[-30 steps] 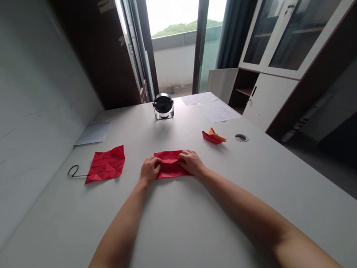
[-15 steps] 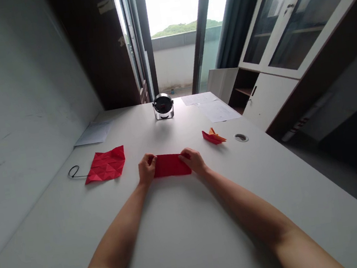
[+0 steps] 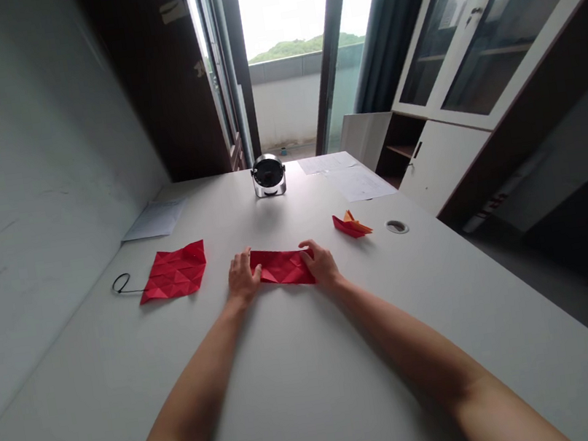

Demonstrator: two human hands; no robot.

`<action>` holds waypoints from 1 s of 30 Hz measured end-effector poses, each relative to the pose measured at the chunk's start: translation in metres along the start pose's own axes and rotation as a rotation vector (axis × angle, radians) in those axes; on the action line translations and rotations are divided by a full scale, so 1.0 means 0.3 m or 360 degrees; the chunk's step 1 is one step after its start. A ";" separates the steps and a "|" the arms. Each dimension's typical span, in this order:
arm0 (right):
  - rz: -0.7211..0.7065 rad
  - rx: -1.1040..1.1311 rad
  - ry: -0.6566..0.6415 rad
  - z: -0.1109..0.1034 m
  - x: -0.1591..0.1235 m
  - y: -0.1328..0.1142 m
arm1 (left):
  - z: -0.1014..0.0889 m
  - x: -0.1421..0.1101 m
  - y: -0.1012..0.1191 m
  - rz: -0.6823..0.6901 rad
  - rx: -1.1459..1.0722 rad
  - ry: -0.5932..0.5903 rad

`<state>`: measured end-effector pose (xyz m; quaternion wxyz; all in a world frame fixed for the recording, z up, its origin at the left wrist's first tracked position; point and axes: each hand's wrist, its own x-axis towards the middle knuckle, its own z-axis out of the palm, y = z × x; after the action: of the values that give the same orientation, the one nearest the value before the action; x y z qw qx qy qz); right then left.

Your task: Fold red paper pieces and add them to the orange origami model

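Observation:
A folded strip of red paper, creased with triangular lines, lies between my hands in the middle of the white table. At its left end is my left hand, the thumb on the paper's face and the fingers along the edge. My right hand grips the right end, thumb in front and fingertips curled above the far edge. Farther left lies a creased sheet of red paper. Beyond my right hand sits a small folded paper boat in red and orange.
A round black device on a metal stand is at the table's back. White papers lie back right, another sheet back left. A black cable tie touches the creased sheet. A round grommet is at right.
The red paper between my hands has gone from a smooth face to one with visible triangular creases. My left thumb has shifted inward and lower, and my right fingers have lifted slightly.

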<state>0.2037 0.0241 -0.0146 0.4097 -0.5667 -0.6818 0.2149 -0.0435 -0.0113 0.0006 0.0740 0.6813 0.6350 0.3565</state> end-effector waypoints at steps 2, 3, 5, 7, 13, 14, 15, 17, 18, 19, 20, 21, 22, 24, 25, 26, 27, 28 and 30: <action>-0.0031 -0.0167 0.0016 -0.002 0.002 0.007 | 0.006 -0.005 0.012 0.0173 0.0095 -0.0130; -0.0062 -0.0226 0.0018 -0.003 0.002 0.009 | 0.010 -0.009 0.018 0.0250 0.0116 -0.0210; -0.0129 -0.0308 0.0002 -0.005 0.003 0.010 | 0.019 -0.014 0.025 0.0382 0.0124 -0.0366; -0.0172 -0.0391 -0.0022 -0.008 0.003 0.007 | 0.029 -0.019 0.026 0.0460 0.0128 -0.0485; -0.0481 -0.0774 0.0053 -0.027 -0.012 -0.039 | 0.054 -0.025 0.014 0.0370 0.0278 -0.0554; -0.0565 -0.0804 0.0025 -0.029 -0.016 -0.050 | 0.057 -0.025 0.013 0.0342 0.0312 -0.0555; -0.0642 -0.0824 -0.0005 -0.031 -0.020 -0.061 | 0.059 -0.026 0.013 0.0316 0.0343 -0.0564; -0.0769 -0.0854 -0.0063 -0.032 -0.026 -0.080 | 0.063 -0.026 0.014 0.0265 0.0399 -0.0587; -0.0814 -0.0865 -0.0090 -0.032 -0.029 -0.087 | 0.064 -0.027 0.015 0.0239 0.0423 -0.0593; -0.0852 -0.0871 -0.0123 -0.030 -0.032 -0.091 | 0.065 -0.027 0.015 0.0212 0.0444 -0.0591; -0.0882 -0.0872 -0.0164 -0.028 -0.035 -0.092 | 0.065 -0.027 0.016 0.0189 0.0463 -0.0579; -0.0909 -0.0866 -0.0215 -0.024 -0.038 -0.091 | 0.064 -0.027 0.016 0.0172 0.0480 -0.0556; -0.0932 -0.0855 -0.0271 -0.019 -0.040 -0.088 | 0.061 -0.026 0.017 0.0163 0.0495 -0.0522; -0.0970 -0.0819 -0.0390 -0.006 -0.046 -0.078 | 0.052 -0.026 0.021 0.0160 0.0517 -0.0442; -0.0982 -0.0797 -0.0443 0.001 -0.048 -0.072 | 0.046 -0.025 0.024 0.0155 0.0525 -0.0403; -0.0991 -0.0776 -0.0496 0.008 -0.049 -0.066 | 0.040 -0.025 0.027 0.0145 0.0531 -0.0369; -0.0994 -0.0758 -0.0537 0.014 -0.050 -0.060 | 0.035 -0.025 0.030 0.0130 0.0535 -0.0343; -0.0986 -0.0743 -0.0560 0.018 -0.051 -0.057 | 0.030 -0.025 0.032 0.0112 0.0539 -0.0323; -0.0960 -0.0719 -0.0571 0.022 -0.050 -0.055 | 0.026 -0.026 0.035 0.0106 0.0535 -0.0301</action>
<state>0.1890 0.0067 -0.0106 0.1945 -0.3708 -0.9078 0.0257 -0.0301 -0.0176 -0.0025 0.0067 0.7352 0.6529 0.1822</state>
